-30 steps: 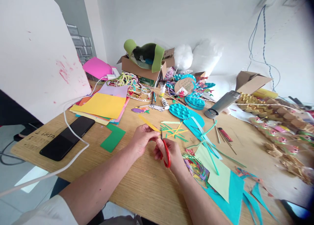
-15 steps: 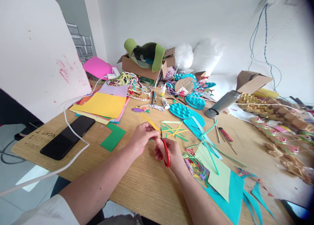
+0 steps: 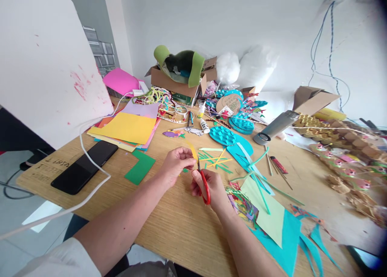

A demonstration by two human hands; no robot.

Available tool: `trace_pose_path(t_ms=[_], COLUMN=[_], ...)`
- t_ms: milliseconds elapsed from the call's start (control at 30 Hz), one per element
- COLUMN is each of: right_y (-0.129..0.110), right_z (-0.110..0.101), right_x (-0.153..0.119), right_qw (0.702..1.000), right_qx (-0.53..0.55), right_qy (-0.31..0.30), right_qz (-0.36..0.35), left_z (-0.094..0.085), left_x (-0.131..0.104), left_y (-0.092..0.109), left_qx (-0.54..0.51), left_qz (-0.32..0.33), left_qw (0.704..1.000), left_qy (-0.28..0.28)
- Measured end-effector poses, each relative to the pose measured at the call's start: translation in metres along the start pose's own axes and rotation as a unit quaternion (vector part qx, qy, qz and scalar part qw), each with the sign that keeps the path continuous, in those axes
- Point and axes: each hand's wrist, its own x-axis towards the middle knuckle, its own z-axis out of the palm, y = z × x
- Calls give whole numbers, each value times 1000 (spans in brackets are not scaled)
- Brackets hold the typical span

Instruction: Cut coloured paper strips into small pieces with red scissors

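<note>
Between the thumb and fingers of my left hand [image 3: 178,164] is a narrow yellow paper strip [image 3: 192,150], its free end pointing up and away. My right hand [image 3: 213,190] grips red-handled scissors [image 3: 206,188], whose blades point up beside the strip and the left fingertips. Whether the blades touch the strip, I cannot tell. Just beyond both hands lies a small pile of thin green strips [image 3: 223,169] and yellow strips [image 3: 216,159] on the wooden table [image 3: 172,228].
At left are a black phone [image 3: 84,168], a green paper piece [image 3: 140,168] and stacked coloured sheets [image 3: 130,128]. A white cable [image 3: 90,158] crosses there. Paper scraps [image 3: 242,204] and a pale green sheet [image 3: 269,212] lie right of my right hand; a metal flask [image 3: 276,128] lies farther back.
The yellow strip in my left hand has turned from slanting left to nearly upright against the blades. My hands have otherwise hardly moved; the view shifts slightly.
</note>
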Motion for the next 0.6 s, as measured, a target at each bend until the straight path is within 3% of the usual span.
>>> trace_pose_path(t_ms=[600], right_y=[-2], right_z=[1], right_x=[0], right_qw=[1000], right_qx=[-2], right_qy=[8], right_qz=[12], left_z=[1], left_x=[0], left_y=[3], left_qx=[28], left_qz=[20], left_qw=[999], left_qy=[-17])
